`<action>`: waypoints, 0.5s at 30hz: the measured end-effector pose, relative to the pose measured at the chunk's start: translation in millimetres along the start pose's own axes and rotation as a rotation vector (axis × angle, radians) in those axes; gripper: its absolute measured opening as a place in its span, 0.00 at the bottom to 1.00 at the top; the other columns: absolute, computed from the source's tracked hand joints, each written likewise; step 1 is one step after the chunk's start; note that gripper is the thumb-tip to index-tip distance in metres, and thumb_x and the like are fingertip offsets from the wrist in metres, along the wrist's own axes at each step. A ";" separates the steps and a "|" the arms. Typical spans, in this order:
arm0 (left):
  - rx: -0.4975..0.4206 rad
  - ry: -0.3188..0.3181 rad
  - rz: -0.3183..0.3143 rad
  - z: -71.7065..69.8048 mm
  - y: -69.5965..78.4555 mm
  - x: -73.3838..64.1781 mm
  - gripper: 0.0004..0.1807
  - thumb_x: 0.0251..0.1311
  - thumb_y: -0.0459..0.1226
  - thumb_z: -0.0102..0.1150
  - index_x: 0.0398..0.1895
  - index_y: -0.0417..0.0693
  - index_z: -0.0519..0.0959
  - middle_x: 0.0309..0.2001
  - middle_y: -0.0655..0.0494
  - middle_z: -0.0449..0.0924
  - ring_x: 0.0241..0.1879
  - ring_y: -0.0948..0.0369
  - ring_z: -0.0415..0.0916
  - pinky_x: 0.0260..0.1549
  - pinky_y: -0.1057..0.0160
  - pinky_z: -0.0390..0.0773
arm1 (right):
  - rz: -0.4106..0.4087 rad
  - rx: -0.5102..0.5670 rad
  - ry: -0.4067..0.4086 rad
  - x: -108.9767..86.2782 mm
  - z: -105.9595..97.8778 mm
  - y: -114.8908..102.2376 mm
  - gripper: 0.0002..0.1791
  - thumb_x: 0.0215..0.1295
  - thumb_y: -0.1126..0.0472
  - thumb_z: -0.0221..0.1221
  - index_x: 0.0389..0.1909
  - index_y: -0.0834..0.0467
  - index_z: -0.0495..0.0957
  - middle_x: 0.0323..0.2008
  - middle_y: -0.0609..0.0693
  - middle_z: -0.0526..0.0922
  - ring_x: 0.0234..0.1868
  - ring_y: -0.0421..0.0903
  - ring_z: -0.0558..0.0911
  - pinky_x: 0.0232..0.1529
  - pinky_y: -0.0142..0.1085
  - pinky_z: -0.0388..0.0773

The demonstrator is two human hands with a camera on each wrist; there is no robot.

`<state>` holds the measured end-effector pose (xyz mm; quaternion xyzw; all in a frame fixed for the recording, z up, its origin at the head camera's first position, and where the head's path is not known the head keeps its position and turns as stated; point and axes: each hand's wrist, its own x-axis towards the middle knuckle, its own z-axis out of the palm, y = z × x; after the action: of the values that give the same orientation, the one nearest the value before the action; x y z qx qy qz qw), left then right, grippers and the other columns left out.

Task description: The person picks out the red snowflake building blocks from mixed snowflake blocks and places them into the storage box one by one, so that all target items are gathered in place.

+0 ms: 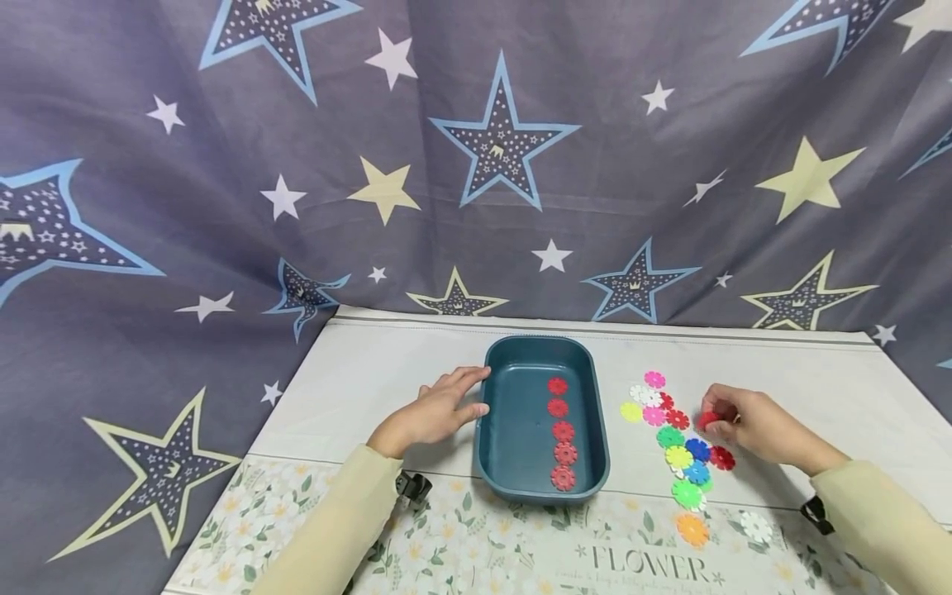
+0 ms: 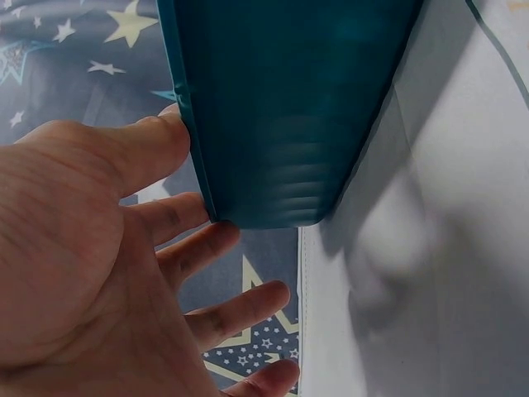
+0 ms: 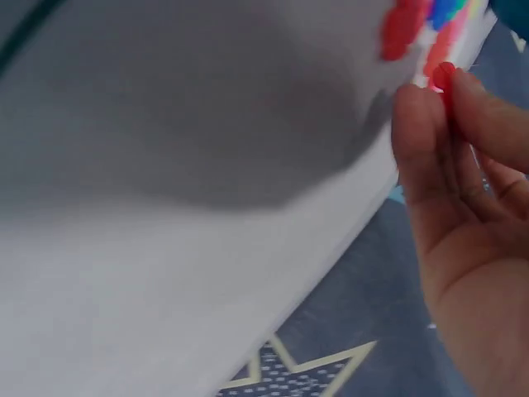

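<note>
My right hand (image 1: 759, 423) pinches a red flower-shaped disc (image 1: 707, 420) between thumb and fingers, beside a loose scatter of such discs. In the right wrist view, the red disc (image 3: 445, 76) shows edge-on at the fingertips. Inside a dark teal plastic tray (image 1: 513, 487), several red discs (image 1: 563, 431) form a column along the right side. My left hand (image 1: 435, 411) touches the tray's left rim with spread fingers. The left wrist view has the thumb and fingertips of this hand (image 2: 107, 248) along the rim of the tray (image 2: 273, 107).
Pink, white, yellow, green and blue discs (image 1: 670, 437) lie partly overlapping right of the tray, with more red ones among them. An orange disc (image 1: 692, 530) and a white disc (image 1: 756, 526) lie nearer the front. A star-printed curtain (image 1: 491, 248) hangs behind the table's back edge.
</note>
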<state>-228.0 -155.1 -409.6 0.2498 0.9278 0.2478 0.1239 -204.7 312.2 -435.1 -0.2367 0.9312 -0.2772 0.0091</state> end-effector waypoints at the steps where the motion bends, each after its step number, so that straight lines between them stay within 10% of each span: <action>1: 0.001 0.000 0.000 0.0 -0.2 0.0 0.34 0.69 0.52 0.46 0.74 0.55 0.53 0.72 0.55 0.50 0.69 0.43 0.46 0.57 0.29 0.44 | -0.013 -0.004 0.019 1.8 -1.1 -3.8 0.15 0.53 0.76 0.64 0.31 0.54 0.74 0.25 0.42 0.76 0.25 0.36 0.73 0.26 0.32 0.72; 15: 0.003 0.002 0.015 1.2 -2.4 0.5 0.34 0.69 0.51 0.46 0.74 0.54 0.53 0.72 0.52 0.50 0.69 0.42 0.46 0.56 0.29 0.45 | -0.299 -0.028 0.105 28.0 -0.7 -72.7 0.21 0.46 0.79 0.67 0.39 0.56 0.82 0.31 0.41 0.79 0.28 0.34 0.76 0.27 0.30 0.76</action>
<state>-228.9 -156.2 -411.9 0.2566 0.9265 0.2475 0.1207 -198.0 246.8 -393.5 -0.3579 0.8886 -0.2744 -0.0842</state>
